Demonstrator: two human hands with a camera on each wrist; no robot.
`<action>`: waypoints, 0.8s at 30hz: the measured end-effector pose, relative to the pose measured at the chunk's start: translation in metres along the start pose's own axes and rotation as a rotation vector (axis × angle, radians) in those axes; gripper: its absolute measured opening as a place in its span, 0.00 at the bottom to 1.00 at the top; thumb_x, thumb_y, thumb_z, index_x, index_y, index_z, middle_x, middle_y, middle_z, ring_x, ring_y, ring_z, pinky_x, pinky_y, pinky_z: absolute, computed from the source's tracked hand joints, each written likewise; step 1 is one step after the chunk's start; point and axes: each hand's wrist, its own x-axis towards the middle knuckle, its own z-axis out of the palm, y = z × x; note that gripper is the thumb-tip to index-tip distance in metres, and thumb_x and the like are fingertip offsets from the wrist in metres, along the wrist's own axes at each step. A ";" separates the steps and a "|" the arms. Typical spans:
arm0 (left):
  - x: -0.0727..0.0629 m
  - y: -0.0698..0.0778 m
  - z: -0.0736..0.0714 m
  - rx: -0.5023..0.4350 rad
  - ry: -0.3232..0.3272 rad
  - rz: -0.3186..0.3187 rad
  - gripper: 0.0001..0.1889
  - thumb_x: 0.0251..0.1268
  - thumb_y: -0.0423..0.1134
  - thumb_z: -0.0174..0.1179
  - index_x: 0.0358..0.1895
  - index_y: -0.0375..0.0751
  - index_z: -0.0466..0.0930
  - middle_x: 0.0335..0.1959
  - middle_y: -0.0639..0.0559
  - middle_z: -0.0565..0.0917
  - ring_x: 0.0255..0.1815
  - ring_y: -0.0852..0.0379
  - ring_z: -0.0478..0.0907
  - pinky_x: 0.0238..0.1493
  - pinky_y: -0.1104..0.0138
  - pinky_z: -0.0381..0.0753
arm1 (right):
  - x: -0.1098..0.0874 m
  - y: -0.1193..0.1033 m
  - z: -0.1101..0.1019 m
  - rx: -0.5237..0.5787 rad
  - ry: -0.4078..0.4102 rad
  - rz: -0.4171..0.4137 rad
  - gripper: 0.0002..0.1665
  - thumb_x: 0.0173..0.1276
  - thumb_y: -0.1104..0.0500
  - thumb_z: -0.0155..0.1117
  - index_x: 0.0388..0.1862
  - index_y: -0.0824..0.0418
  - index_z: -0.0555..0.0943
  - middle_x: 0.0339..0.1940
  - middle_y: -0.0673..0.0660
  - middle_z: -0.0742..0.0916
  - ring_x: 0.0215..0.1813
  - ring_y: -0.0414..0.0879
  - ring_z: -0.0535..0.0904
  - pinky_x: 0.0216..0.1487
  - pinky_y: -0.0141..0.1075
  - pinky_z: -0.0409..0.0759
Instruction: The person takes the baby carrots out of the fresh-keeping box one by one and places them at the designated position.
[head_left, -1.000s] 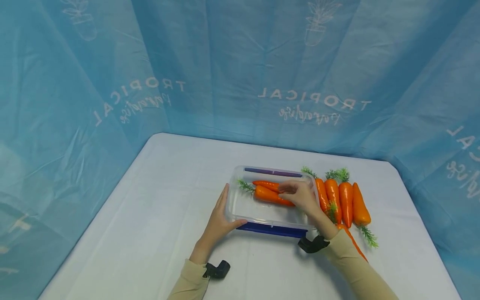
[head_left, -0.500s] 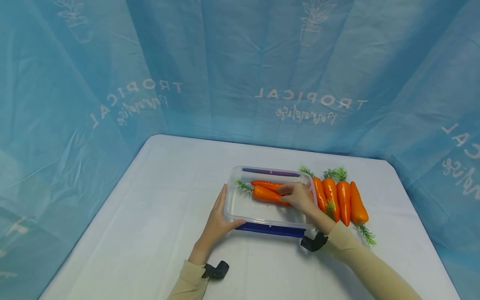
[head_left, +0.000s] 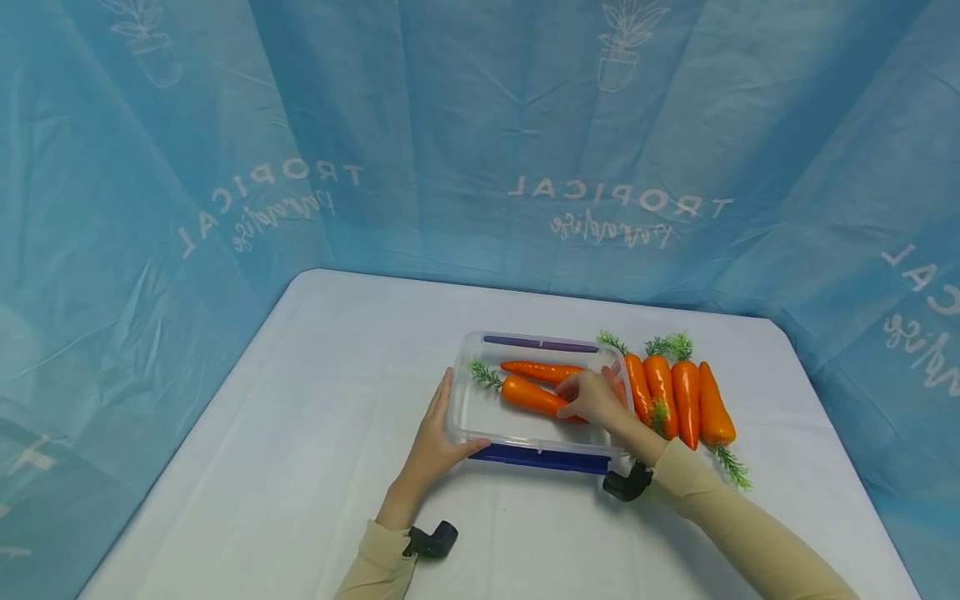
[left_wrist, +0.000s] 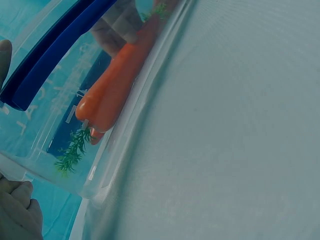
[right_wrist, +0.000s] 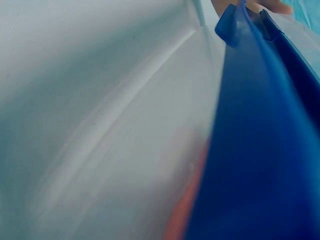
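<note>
A clear plastic food container (head_left: 502, 437) with blue clip latches (head_left: 540, 458) sits on the table. My left hand (head_left: 435, 446) rests against its near left corner, fingers straight along the side wall and thumb on the near rim. Inside, my right hand (head_left: 592, 400) pinches a thick orange carrot (head_left: 528, 395) near its narrow end; its green top points left. Just behind lies a thinner carrot (head_left: 536, 370), apart from the thick one. Through the wall, the left wrist view shows the thick carrot (left_wrist: 112, 92) and right fingers (left_wrist: 117, 32). A latch (right_wrist: 250, 140) dominates the right wrist view.
Several carrots (head_left: 686, 404) with green tops lie side by side on the white table (head_left: 360, 400), just right of the container. Blue printed curtains (head_left: 450, 167) stand behind the table and along both sides.
My right hand has shifted the thick carrot's narrow end slightly toward me, widening the gap to the thinner carrot. The left hand has stayed at the container's corner.
</note>
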 end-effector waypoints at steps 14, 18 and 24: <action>-0.001 -0.001 0.000 -0.008 -0.004 -0.026 0.62 0.43 0.54 0.74 0.78 0.52 0.39 0.78 0.44 0.49 0.77 0.41 0.50 0.73 0.41 0.54 | -0.001 -0.001 -0.002 0.065 0.025 -0.064 0.18 0.47 0.59 0.79 0.37 0.66 0.87 0.33 0.60 0.89 0.33 0.44 0.82 0.36 0.33 0.84; -0.001 -0.001 0.000 -0.010 -0.003 -0.012 0.61 0.43 0.56 0.74 0.78 0.50 0.40 0.78 0.43 0.49 0.77 0.40 0.51 0.72 0.41 0.55 | -0.003 -0.003 -0.004 0.104 0.010 -0.071 0.19 0.48 0.57 0.78 0.38 0.65 0.87 0.33 0.59 0.90 0.33 0.43 0.83 0.35 0.31 0.84; 0.000 -0.001 0.000 -0.011 -0.007 -0.019 0.62 0.43 0.57 0.74 0.78 0.48 0.40 0.78 0.45 0.49 0.77 0.42 0.50 0.73 0.42 0.54 | -0.012 -0.009 -0.009 0.145 0.040 -0.068 0.20 0.49 0.56 0.78 0.40 0.64 0.87 0.35 0.59 0.90 0.35 0.44 0.85 0.36 0.32 0.85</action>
